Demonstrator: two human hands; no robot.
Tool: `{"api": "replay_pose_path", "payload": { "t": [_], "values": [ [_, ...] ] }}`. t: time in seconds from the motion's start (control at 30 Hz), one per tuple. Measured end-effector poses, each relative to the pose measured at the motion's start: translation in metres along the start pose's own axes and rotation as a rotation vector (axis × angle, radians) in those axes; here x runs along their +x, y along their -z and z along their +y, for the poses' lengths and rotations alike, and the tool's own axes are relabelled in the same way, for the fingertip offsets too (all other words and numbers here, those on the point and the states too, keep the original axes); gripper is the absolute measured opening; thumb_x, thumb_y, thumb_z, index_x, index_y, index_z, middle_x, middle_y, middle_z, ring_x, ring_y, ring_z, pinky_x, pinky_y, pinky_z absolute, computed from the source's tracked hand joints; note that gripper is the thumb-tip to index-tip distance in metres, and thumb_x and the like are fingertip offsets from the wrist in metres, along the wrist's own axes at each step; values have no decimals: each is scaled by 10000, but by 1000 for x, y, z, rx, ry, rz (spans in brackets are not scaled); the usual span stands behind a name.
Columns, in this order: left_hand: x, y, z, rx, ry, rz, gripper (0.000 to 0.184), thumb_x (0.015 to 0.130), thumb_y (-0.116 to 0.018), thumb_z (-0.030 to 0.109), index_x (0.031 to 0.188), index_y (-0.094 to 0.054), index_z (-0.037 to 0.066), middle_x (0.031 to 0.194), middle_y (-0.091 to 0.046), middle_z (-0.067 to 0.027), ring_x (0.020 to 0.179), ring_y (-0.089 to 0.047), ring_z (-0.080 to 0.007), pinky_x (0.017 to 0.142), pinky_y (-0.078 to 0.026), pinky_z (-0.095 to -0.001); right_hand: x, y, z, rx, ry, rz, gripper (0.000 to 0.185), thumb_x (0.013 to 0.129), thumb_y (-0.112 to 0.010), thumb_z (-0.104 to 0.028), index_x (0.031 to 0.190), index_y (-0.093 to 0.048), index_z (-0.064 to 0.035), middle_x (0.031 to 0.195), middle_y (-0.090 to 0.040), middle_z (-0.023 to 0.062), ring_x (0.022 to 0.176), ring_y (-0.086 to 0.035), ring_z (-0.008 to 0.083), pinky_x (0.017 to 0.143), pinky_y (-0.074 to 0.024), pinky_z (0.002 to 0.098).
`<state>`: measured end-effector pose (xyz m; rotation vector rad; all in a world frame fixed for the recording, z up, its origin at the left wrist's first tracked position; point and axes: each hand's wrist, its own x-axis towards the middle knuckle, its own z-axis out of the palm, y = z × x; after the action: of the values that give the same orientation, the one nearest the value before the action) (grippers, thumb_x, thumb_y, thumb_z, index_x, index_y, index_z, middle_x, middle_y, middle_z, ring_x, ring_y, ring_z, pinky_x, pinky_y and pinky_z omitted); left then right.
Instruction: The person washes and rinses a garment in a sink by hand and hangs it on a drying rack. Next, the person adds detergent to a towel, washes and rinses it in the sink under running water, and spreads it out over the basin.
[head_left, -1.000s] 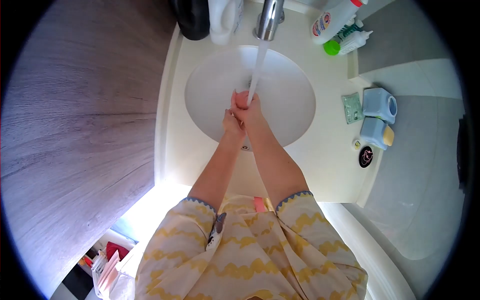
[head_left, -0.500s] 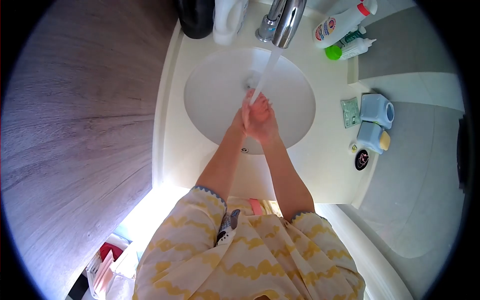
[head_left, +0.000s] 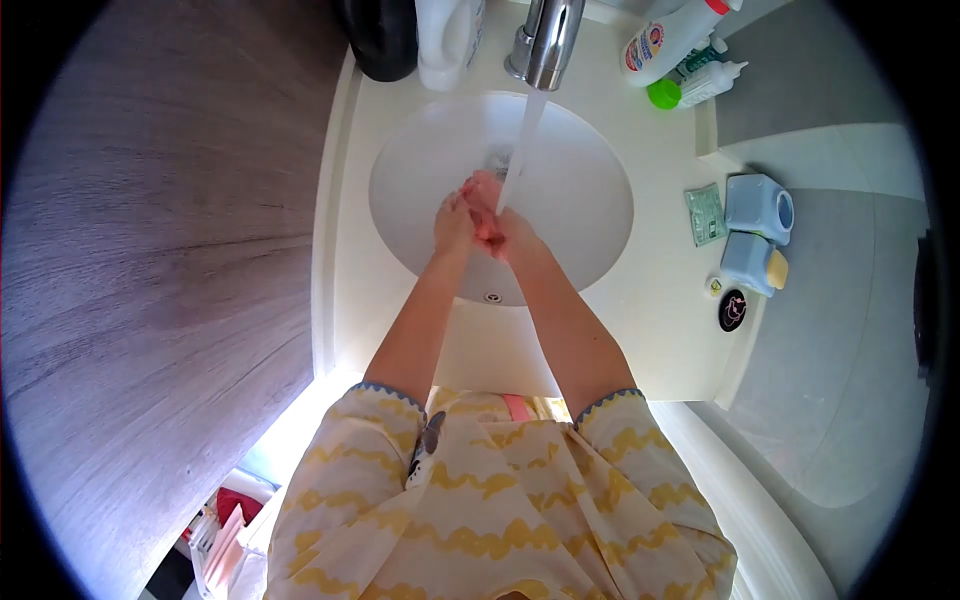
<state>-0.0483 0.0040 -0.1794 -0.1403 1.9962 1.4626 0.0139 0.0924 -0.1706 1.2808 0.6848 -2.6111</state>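
Note:
A wet, crumpled pink cloth (head_left: 482, 195) hangs between my two hands inside the white oval sink (head_left: 585, 220). My left hand (head_left: 454, 222) grips its left side, the fingers curled into the fabric. On the other side my right hand (head_left: 518, 234) holds the cloth's right edge, though its fingers are partly hidden. A stream of water runs from the chrome faucet (head_left: 550, 50) and falls at the right edge of the cloth, by my right hand. Below the cloth's far end, the drain (head_left: 498, 160) is partly visible.
A black bottle (head_left: 385, 40) and a white jug (head_left: 445, 45) stand left of the faucet. A spray bottle (head_left: 665, 45) and smaller bottles are at right. Blue containers (head_left: 757, 210), a green packet (head_left: 706, 215) and a round black item (head_left: 732, 310) line the counter's right side.
My hands have moved apart from being pressed together under the stream. The pink cloth, earlier mostly bunched in my palms, now shows spread between them. The view has shifted slightly.

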Motion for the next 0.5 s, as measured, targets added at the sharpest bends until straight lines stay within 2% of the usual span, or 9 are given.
{"api": "replay_pose_path", "payload": {
  "t": [0.03, 0.13, 0.2, 0.23, 0.3, 0.33, 0.43, 0.47, 0.5],
  "values": [
    [-4, 5, -3, -193, 5, 45, 443, 886, -478, 352, 1218, -505, 59, 1117, -581, -107, 1027, -553, -243, 842, -446, -362, 0, -4, -1, 87, 0, -28, 411, 858, -514, -487, 1080, -560, -144, 1010, -609, 14, 870, -589, 139, 708, -516, 285],
    [-38, 17, 41, -338, 379, 3, 574, 918, -444, 340, 1377, -252, 53, 1351, -351, -131, 1182, -437, -303, 891, -430, -457, -15, -18, -6, 359, 12, -63, 320, 853, -562, -372, 1042, -565, -114, 946, -615, -11, 815, -597, 80, 683, -523, 210],
    [-30, 12, 26, -758, 622, -114, 582, 912, -459, 365, 1374, -233, 93, 1357, -325, -119, 1170, -432, -316, 886, -434, -468, -23, -10, -3, 492, 46, -58, 300, 856, -575, -335, 1039, -571, -97, 935, -612, -13, 843, -600, 84, 695, -532, 194],
    [-26, 6, 14, -970, 747, -176, 587, 908, -466, 378, 1373, -224, 113, 1359, -312, -113, 1164, -430, -323, 884, -437, -474, -30, -4, -2, 590, -3, -149, 307, 855, -583, -321, 1052, -567, -86, 950, -609, -10, 856, -600, 89, 702, -537, 189],
    [-21, -34, -33, -1036, 420, -410, 592, 918, -468, 353, 1388, -241, 74, 1428, -255, -140, 1278, -270, -374, 1039, -221, -417, -52, 8, -1, 777, -106, -328, 323, 853, -599, -293, 1078, -559, -65, 981, -602, -5, 881, -601, 99, 717, -546, 179],
    [-22, -49, -47, -1061, 250, -519, 595, 922, -468, 341, 1396, -249, 55, 1462, -226, -153, 1336, -190, -400, 1116, -113, -389, -66, 10, -3, 879, -106, -320, 343, 846, -613, -286, 1097, -548, -62, 994, -595, 2, 886, -599, 105, 718, -547, 179],
    [-57, -55, 14, -1375, 497, -936, 478, 902, -444, 424, 1210, -434, 58, 1111, -522, -133, 1154, -451, -294, 941, -416, -451, -109, 12, -8, 1068, -65, -363, 419, 816, -659, -276, 1146, -521, -59, 1021, -577, 22, 900, -592, 119, 715, -554, 182],
    [-57, -63, 23, -1247, 436, -893, 471, 906, -421, 453, 1190, -461, 80, 1065, -551, -122, 1130, -471, -307, 958, -403, -454, -118, 14, -8, 1041, -27, -425, 449, 802, -677, -283, 1158, -514, -63, 1023, -571, 27, 904, -589, 120, 708, -556, 185],
    [-58, -73, 28, -1286, 361, -912, 466, 902, -446, 436, 1210, -435, 86, 1125, -507, -120, 1117, -471, -295, 928, -421, -445, -124, 18, -9, 1014, 10, -484, 479, 787, -694, -289, 1169, -508, -67, 1024, -565, 32, 908, -585, 122, 701, -559, 188]
  ]
}}
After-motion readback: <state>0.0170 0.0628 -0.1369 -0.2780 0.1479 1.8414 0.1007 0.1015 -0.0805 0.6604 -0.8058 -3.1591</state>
